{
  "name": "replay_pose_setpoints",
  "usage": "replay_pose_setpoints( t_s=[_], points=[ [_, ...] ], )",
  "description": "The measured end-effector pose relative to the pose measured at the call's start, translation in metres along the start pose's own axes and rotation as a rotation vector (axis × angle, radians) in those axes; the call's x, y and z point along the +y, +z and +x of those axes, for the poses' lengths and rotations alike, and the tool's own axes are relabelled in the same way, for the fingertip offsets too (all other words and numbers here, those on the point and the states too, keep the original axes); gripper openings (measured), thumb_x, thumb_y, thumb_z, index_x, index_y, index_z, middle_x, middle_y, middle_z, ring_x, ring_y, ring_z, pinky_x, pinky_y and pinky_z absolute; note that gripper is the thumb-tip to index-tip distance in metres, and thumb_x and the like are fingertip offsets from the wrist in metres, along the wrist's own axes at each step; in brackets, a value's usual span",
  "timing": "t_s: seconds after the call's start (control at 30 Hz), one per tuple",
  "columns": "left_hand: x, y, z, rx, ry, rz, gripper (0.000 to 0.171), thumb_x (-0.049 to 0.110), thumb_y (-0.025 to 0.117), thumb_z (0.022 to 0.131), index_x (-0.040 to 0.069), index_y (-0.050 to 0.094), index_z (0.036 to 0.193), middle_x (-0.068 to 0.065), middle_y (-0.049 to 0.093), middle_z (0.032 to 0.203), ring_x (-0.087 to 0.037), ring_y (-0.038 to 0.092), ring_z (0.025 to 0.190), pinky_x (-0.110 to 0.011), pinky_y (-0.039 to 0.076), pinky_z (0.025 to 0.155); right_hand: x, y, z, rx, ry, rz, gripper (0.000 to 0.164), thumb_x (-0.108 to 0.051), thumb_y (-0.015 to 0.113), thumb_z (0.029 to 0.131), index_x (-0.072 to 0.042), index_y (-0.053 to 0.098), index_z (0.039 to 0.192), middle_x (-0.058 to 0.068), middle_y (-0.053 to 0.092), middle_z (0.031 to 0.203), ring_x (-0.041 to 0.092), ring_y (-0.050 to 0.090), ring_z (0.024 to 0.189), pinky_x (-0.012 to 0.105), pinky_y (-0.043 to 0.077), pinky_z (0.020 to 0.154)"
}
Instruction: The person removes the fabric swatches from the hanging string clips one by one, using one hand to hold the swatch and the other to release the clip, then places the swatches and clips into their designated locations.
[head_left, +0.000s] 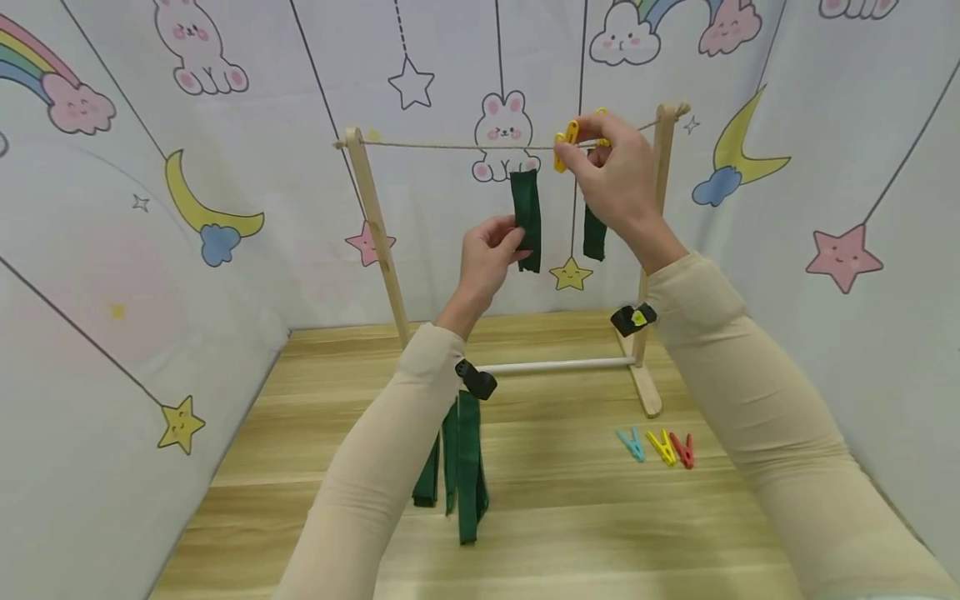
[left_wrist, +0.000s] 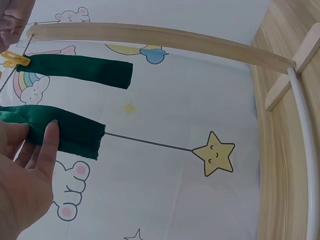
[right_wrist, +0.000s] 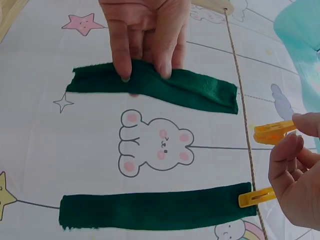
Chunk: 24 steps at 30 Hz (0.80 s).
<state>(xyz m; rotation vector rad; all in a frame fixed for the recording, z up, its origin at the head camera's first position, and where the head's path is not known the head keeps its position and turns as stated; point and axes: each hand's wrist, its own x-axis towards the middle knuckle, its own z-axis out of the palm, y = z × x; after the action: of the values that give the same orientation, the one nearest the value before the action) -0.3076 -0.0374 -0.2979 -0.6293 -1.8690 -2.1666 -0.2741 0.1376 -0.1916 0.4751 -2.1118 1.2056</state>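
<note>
My left hand (head_left: 482,260) pinches a dark green cloth strip (head_left: 528,218) between thumb and fingers. In the right wrist view, the strip's upper end (right_wrist: 227,97) lies close to the twine (right_wrist: 239,70). A yellow clothespin (right_wrist: 272,132) is pinched in my right hand (head_left: 621,179), beside the line. Another green strip (right_wrist: 155,207) hangs from the twine by its own yellow clothespin (right_wrist: 255,197); in the head view my right hand partly hides it. The left wrist view shows the held strip (left_wrist: 75,132) below the clipped strip (left_wrist: 85,70).
A wooden frame (head_left: 377,225) with a white crossbar (head_left: 558,366) carries the twine. Several green strips (head_left: 468,467) lie near my left forearm. Blue (head_left: 632,445), yellow (head_left: 662,447) and red (head_left: 683,451) clothespins lie on the wooden table (head_left: 570,517). A patterned curtain (head_left: 277,192) stands behind.
</note>
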Motion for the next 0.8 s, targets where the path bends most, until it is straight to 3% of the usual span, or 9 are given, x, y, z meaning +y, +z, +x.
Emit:
replay_pose_setpoints(
  t_s=[0.1,0.23,0.33,0.47,0.8],
  points=[
    [-0.004,-0.004,-0.006,0.012,-0.005,0.048,0.024,0.001,0.059,0.100,-0.010,0.064,0.121,-0.015,0.066,0.104,-0.020,0.066,0.093,-0.041,0.057,0.084,0.007,-0.006,-0.007,0.011,-0.002,-0.009,0.036,-0.026,0.068,0.097,-0.001,0.066,0.123,0.007,0.064,0.111,0.014,0.048,0.068,0.021,0.038,0.059],
    [-0.013,-0.012,-0.015,0.048,-0.012,0.155,0.026,0.006,0.061,0.100,-0.006,0.065,0.122,-0.013,0.067,0.105,-0.014,0.061,0.087,-0.028,0.056,0.077,0.015,-0.013,-0.018,0.017,-0.002,-0.024,0.034,-0.025,0.069,0.096,-0.002,0.067,0.121,0.007,0.065,0.110,0.013,0.050,0.074,0.021,0.039,0.062],
    [-0.018,-0.019,-0.020,0.073,-0.015,0.200,0.027,0.010,0.062,0.100,-0.005,0.066,0.122,-0.014,0.067,0.108,-0.013,0.059,0.090,-0.025,0.052,0.081,0.022,-0.018,-0.024,0.023,-0.009,-0.043,0.033,-0.025,0.070,0.096,-0.003,0.068,0.120,0.007,0.066,0.111,0.012,0.052,0.076,0.019,0.039,0.061],
    [-0.022,-0.026,-0.025,0.088,-0.038,0.201,0.027,0.011,0.062,0.100,-0.004,0.066,0.123,-0.014,0.066,0.109,-0.014,0.060,0.094,-0.028,0.052,0.089,0.032,-0.022,-0.033,0.026,-0.008,-0.049,0.032,-0.025,0.070,0.096,-0.002,0.069,0.118,0.009,0.067,0.111,0.013,0.053,0.076,0.019,0.039,0.059],
    [-0.028,-0.031,-0.043,0.079,-0.095,0.169,0.031,0.011,0.062,0.100,-0.005,0.063,0.127,-0.015,0.067,0.111,-0.013,0.063,0.091,-0.029,0.055,0.082,0.054,-0.031,-0.055,0.016,-0.016,-0.045,0.032,-0.020,0.071,0.094,0.004,0.068,0.115,0.016,0.069,0.105,0.005,0.060,0.085,0.013,0.047,0.072]
  ],
)
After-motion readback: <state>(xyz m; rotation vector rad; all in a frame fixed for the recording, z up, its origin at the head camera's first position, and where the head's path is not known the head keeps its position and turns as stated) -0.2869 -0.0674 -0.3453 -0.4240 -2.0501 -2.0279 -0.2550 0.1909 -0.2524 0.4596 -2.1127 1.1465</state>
